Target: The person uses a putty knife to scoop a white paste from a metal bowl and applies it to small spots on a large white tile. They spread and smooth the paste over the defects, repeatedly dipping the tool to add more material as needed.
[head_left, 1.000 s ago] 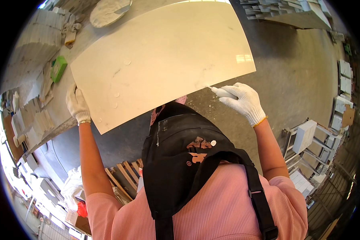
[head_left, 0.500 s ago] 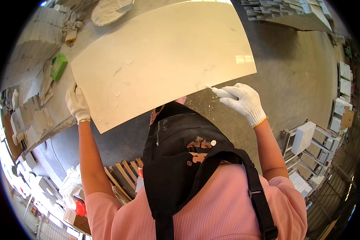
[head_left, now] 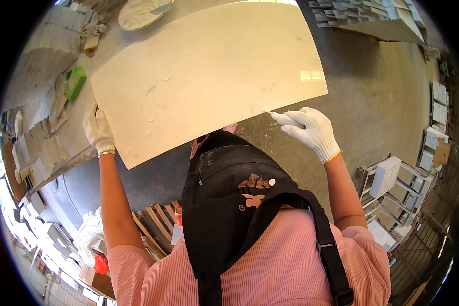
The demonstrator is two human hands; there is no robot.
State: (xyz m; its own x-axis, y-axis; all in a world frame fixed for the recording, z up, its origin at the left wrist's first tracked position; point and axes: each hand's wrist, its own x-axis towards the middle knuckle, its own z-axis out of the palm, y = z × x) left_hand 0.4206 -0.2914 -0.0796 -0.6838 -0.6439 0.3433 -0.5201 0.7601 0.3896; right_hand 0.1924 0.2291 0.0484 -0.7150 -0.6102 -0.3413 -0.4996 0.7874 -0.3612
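A large pale, faintly veined slab (head_left: 209, 66) with a glossy surface lies in front of me. Several small whitish patches dot its left half. My left hand (head_left: 98, 130), in a white knit glove, rests against the slab's left edge with fingers stretched out. Beyond the slab's near right edge, my right hand (head_left: 308, 128), gloved too, has its fingers pinched together. A thin pale tip pokes from them toward the slab's edge, beside a whitish smear; what it belongs to is mostly hidden by the fingers.
A bowl of white paste (head_left: 140, 14) stands beyond the slab, with a green box (head_left: 75, 83) and spare gloves (head_left: 93, 38) at left. Stacked pale pieces (head_left: 38, 148) line the left side. A metal rack (head_left: 392, 178) stands at right, and wooden slats (head_left: 160, 222) lie near my left arm.
Very little differs. My right hand stays at the slab's near edge with its fingers pinched, and my left hand keeps its place.
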